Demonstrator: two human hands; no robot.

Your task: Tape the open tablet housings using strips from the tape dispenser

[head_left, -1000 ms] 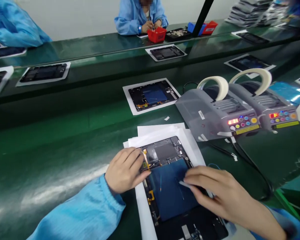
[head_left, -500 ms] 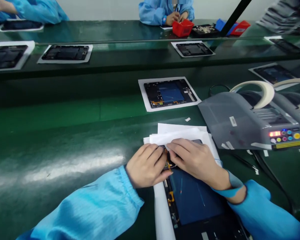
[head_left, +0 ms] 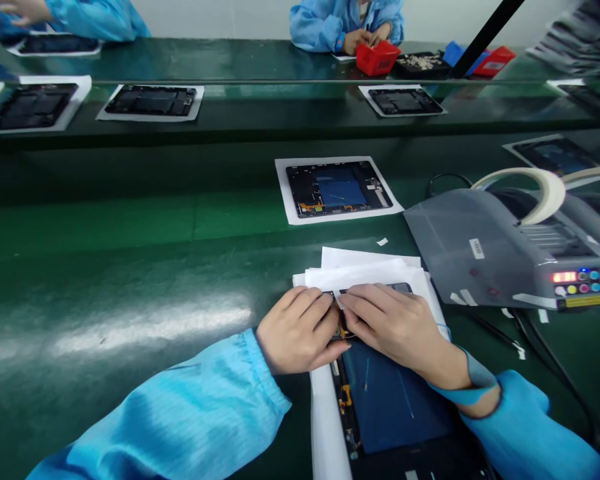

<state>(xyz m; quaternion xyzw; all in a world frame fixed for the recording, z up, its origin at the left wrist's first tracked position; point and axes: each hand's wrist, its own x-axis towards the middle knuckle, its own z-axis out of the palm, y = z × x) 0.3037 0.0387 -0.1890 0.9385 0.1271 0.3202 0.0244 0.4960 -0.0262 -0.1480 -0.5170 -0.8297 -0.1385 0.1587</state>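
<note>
An opened tablet-like device [head_left: 395, 400] with a blue central panel lies on white paper sheets [head_left: 325, 427] at the lower right. My left hand [head_left: 300, 330] rests at its upper left part, with fingers curled and fingertips on the exposed parts. Beside it, my right hand [head_left: 400, 327] reaches over the top of the device, its thumb and forefinger pinched together near a small white piece [head_left: 338, 298]. Both sets of fingertips almost meet there. What lies between the left fingertips is hidden.
A second opened device [head_left: 340, 190] lies on paper ahead. Grey tape dispensers [head_left: 510, 247] with cables stand at the right. More devices [head_left: 153, 102] line the raised shelf. Across it, a person's hands [head_left: 365, 39] work beside a red bin [head_left: 377, 59].
The camera view has shifted slightly, so most things appear further right. My hands stay at the same part of the device, with the right fingertips slightly lower on the small white piece.
</note>
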